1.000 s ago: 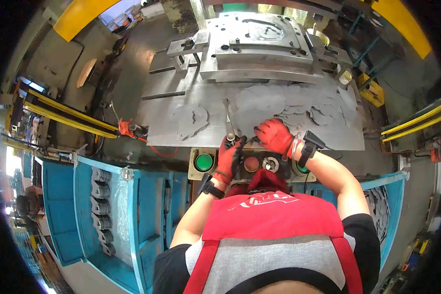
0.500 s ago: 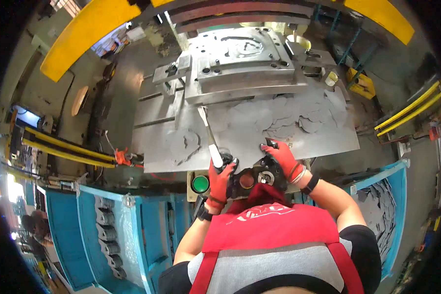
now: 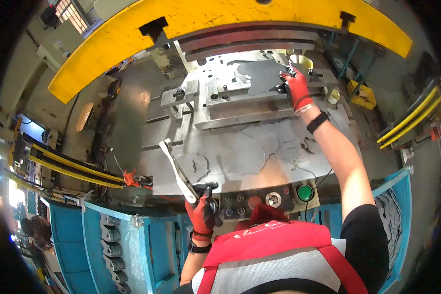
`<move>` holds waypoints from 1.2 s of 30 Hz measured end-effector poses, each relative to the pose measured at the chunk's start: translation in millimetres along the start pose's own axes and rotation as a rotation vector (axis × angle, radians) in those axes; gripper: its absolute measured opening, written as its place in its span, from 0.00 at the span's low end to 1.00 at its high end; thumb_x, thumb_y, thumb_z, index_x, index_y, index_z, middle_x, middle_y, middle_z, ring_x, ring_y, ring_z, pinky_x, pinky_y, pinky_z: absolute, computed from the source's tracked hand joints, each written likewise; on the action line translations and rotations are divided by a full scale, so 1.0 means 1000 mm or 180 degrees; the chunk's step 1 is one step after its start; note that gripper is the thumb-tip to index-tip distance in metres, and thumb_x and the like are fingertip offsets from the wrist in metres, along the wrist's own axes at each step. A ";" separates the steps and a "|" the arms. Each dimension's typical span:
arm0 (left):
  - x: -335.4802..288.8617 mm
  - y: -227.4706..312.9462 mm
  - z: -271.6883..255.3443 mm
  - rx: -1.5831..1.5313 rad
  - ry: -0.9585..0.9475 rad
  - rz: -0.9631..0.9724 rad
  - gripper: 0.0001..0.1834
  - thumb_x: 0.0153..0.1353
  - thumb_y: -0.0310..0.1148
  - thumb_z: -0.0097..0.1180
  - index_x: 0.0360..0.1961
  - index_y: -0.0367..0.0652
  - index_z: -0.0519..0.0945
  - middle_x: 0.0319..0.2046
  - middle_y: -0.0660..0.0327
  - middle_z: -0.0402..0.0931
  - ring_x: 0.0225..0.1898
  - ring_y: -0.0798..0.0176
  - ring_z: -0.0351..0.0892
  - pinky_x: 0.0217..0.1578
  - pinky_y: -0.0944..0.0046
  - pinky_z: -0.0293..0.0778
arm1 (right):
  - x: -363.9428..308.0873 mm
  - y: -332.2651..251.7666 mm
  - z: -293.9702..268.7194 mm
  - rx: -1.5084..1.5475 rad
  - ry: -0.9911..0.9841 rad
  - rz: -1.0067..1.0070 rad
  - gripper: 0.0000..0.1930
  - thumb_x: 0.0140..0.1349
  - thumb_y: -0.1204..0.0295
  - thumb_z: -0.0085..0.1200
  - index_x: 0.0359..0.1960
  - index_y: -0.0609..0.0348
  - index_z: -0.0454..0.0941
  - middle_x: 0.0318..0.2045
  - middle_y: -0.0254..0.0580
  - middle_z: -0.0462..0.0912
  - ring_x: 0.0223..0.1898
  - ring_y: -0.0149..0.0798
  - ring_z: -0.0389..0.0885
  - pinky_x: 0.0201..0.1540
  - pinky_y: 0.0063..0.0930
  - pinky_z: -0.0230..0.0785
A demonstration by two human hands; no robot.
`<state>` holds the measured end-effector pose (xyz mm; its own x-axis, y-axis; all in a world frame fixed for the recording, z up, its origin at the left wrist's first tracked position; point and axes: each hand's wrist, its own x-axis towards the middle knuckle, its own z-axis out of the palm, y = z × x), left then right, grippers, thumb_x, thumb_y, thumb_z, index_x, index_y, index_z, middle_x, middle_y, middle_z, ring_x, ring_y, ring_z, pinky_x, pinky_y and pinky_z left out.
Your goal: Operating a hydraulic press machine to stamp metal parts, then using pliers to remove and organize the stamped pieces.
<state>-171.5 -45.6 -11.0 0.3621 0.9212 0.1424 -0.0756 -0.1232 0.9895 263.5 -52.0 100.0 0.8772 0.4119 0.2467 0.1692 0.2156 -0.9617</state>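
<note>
My left hand (image 3: 201,215), in a red and black glove, is closed round the near end of a long, narrow white tool (image 3: 175,169). The tool's far end points up over the steel table (image 3: 220,181). My right hand (image 3: 295,88), gloved alike, reaches forward to the metal die block (image 3: 245,108) and grips the right edge of a flat grey sheet-metal piece (image 3: 262,76). The piece lies over the bright die top, and whether it rests flat there I cannot tell. Several more thin grey sheet pieces (image 3: 250,147) lie overlapping on the table.
A button panel (image 3: 234,202) with a green button (image 3: 305,192) runs along the table's near edge. Overhead spans a yellow press beam (image 3: 259,19). Blue bins (image 3: 147,250) of stacked metal parts stand left and right. Yellow rails (image 3: 409,117) flank the table.
My right hand has left the button panel and reached forward to the die, now holding a sheet piece. My left hand, still with the white tool, has shifted left. The view has tilted up.
</note>
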 end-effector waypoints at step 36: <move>-0.043 -0.123 -0.059 -0.0327 0.1098 -0.2413 0.29 0.46 0.36 0.66 0.45 0.39 0.64 0.16 0.63 0.67 0.14 0.65 0.67 0.13 0.58 0.63 | -0.329 0.188 -0.246 -0.1547 0.0452 0.1828 0.29 0.51 0.64 0.60 0.52 0.66 0.66 0.48 0.51 0.72 0.48 0.47 0.71 0.51 0.35 0.64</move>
<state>-232.5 -48.4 -140.4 0.0458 0.8042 -0.5925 -0.0166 0.5937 0.8045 117.1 -364.7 -191.6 0.9309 0.2168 -0.2940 -0.1811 -0.4251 -0.8868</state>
